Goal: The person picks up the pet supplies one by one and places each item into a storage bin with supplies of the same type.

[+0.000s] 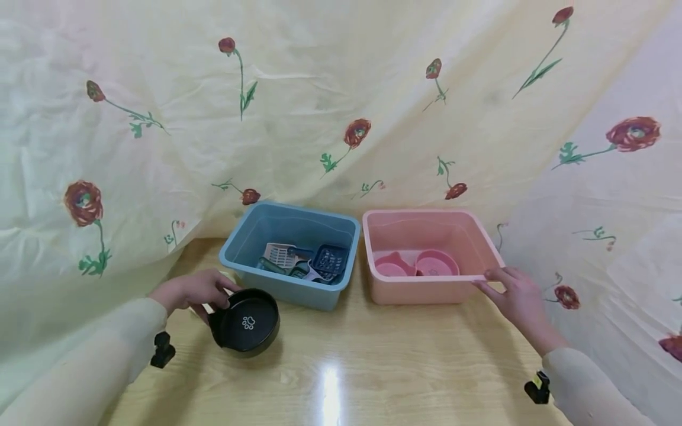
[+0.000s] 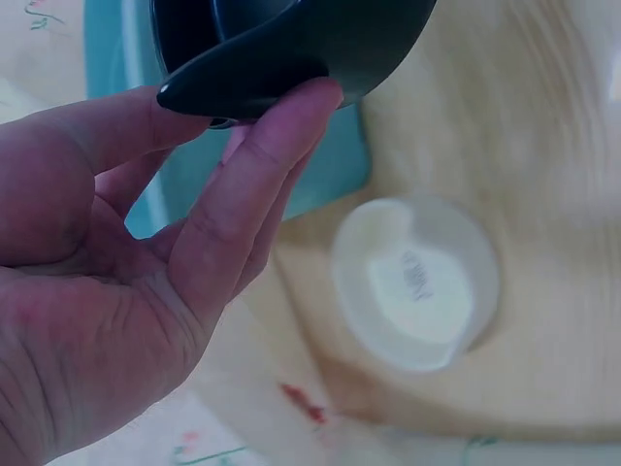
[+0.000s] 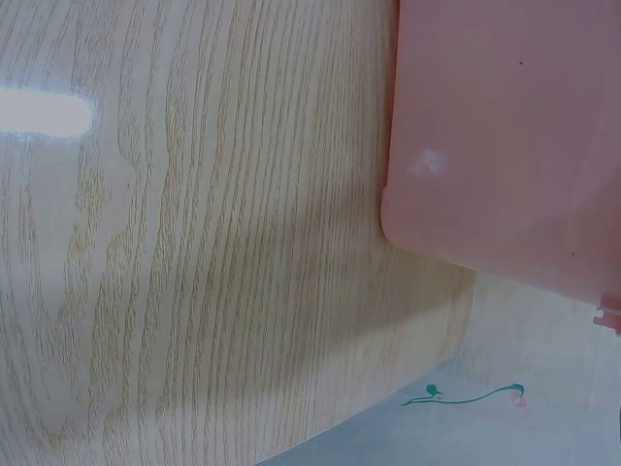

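My left hand (image 1: 199, 291) pinches the edge of a black pet bowl (image 1: 249, 322) with a white paw print inside. The bowl is tipped toward the head camera and held over the table, in front of a blue bin (image 1: 288, 288). In the left wrist view, thumb and fingers (image 2: 257, 180) grip the bowl's pointed rim, and a white bowl (image 2: 417, 282) with dark lettering stands on the table below. At the front right corner of a pink bin (image 1: 421, 290), my right hand (image 1: 514, 296) holds the rim between thumb and fingers. The right wrist view shows only the bin's outer wall (image 3: 495, 146).
Inside the blue bin lie several litter scoops, among them a beige one (image 1: 279, 254) and a navy one (image 1: 330, 259). Two pink bowls (image 1: 437, 263) sit in the pink bin. A flowered cloth (image 1: 319, 89) hangs behind the wooden table (image 1: 383, 361) and along its sides.
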Demonstrator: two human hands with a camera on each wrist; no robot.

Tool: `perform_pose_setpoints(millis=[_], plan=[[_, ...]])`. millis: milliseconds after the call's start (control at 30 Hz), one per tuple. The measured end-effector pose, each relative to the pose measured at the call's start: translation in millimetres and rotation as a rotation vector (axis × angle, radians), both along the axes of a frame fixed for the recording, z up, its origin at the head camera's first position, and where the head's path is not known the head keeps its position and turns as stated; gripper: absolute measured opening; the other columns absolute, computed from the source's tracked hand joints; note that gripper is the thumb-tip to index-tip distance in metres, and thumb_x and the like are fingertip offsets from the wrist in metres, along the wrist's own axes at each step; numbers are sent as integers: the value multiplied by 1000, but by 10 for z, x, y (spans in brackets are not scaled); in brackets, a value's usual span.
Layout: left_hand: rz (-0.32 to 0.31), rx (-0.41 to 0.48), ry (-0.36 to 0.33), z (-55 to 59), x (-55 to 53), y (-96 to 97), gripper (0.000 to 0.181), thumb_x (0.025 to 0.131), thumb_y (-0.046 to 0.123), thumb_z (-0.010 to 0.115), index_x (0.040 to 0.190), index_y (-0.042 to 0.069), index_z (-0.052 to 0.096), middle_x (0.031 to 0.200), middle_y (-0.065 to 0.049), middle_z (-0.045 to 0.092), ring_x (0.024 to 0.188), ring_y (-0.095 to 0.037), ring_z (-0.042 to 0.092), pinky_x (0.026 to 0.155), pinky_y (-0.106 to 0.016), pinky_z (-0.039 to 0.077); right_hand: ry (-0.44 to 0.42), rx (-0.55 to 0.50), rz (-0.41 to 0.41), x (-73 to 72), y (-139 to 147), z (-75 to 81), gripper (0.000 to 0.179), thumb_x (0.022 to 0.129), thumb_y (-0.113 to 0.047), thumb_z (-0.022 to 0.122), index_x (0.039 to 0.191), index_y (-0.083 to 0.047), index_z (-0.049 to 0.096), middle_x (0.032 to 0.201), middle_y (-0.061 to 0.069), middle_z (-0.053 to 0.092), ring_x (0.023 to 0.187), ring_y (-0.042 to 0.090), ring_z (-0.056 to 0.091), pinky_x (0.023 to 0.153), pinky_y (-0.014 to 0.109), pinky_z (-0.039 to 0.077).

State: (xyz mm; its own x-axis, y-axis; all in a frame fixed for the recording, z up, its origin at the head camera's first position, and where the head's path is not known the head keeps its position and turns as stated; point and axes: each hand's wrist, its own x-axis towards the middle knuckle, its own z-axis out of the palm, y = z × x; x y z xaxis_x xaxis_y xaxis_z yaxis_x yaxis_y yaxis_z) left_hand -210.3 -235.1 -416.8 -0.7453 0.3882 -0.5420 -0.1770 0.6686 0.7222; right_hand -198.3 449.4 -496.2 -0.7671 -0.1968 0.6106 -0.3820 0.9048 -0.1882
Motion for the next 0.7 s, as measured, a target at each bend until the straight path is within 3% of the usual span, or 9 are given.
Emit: perform_pose_setpoints(millis=[200, 433, 533, 700], plan=[[-55, -77, 29, 354, -115, 37, 51, 94, -4, 67, 144, -6, 61, 113, -19, 73, 93, -27, 74, 66, -46, 67, -7, -12, -8, 32, 22, -37, 34, 72, -11, 97, 99, 0, 79, 91, 17, 77, 87, 41, 68, 78, 62, 56], [-74, -127, 60, 766, -275, 195, 51, 98, -6, 64, 148, -7, 56, 138, -36, 62, 116, -45, 69, 75, -51, 67, -3, -12, -12, 33, 25, -54, 31, 75, -17, 96, 98, -3, 80, 90, 15, 78, 87, 40, 68, 77, 63, 56], [-84, -117, 61, 881, -376, 289, 52, 99, -7, 61, 150, -6, 54, 142, -37, 59, 122, -48, 66, 79, -53, 67, -13, -12, -26, 29, 14, -48, 31, 74, -16, 97, 98, -3, 80, 90, 15, 78, 87, 40, 68, 77, 64, 56], [-98, -116, 107, 1022, -537, 501, 53, 99, -6, 62, 151, -5, 53, 141, -35, 59, 114, -41, 67, 78, -50, 67, -19, -13, -30, 24, -6, -40, 33, 74, -16, 97, 99, -3, 81, 93, 16, 78, 89, 41, 68, 80, 65, 57]])
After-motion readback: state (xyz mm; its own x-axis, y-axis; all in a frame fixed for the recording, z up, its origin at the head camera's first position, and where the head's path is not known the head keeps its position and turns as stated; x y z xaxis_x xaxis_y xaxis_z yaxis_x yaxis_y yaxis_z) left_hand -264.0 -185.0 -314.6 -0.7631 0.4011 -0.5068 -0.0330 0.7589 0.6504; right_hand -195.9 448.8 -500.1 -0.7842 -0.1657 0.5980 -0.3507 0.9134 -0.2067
